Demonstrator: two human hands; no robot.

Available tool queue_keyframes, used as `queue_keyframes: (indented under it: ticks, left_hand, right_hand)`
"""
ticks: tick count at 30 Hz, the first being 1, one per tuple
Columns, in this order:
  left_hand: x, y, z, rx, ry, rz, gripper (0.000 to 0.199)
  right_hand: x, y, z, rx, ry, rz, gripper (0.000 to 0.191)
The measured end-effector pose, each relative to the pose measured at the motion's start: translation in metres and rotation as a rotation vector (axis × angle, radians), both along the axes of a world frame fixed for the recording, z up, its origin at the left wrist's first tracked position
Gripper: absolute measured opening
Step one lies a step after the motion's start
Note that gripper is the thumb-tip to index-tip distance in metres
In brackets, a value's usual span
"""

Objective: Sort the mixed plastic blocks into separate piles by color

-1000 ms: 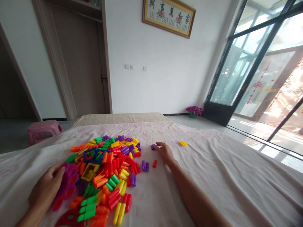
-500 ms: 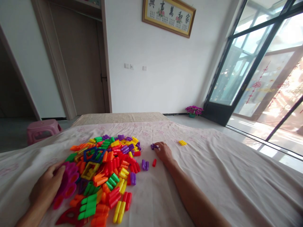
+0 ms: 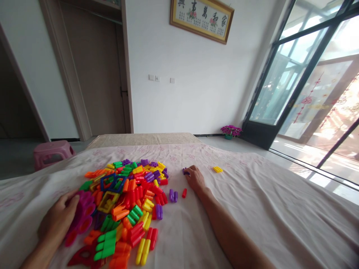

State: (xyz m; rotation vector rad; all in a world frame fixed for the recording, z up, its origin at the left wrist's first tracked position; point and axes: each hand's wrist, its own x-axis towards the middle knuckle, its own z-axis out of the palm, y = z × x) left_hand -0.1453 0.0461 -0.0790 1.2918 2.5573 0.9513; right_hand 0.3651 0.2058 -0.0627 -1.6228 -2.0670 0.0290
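Left hand (image 3: 57,217): gripping magenta scalloped piece (image 3: 83,210), beside block pile (image 3: 136,195). Right hand (image 3: 195,179): curled at small purple block (image 3: 184,172); whether pinched, cannot tell.

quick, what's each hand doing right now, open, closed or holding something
Left hand: closed on the magenta scalloped piece.
Right hand: curled at a purple piece, grip unclear.

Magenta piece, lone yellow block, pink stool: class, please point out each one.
Magenta piece (image 3: 80,210), head view: middle of its face.
Lone yellow block (image 3: 217,169), head view: its top.
Pink stool (image 3: 52,147), head view: its seat.
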Motion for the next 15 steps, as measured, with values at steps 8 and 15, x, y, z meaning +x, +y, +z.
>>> queue_keyframes:
  ticks: [8, 15]
  left_hand:
    - [0.010, -0.001, 0.011, 0.015, -0.136, 0.036, 0.066]
    - [0.007, 0.001, 0.006, 0.055, -0.139, 0.031, 0.068]
  right_hand:
    - [-0.001, 0.005, 0.004, -0.006, 0.073, -0.006, 0.057]
    - [-0.021, -0.021, 0.022, -0.356, 0.324, 0.539, 0.031]
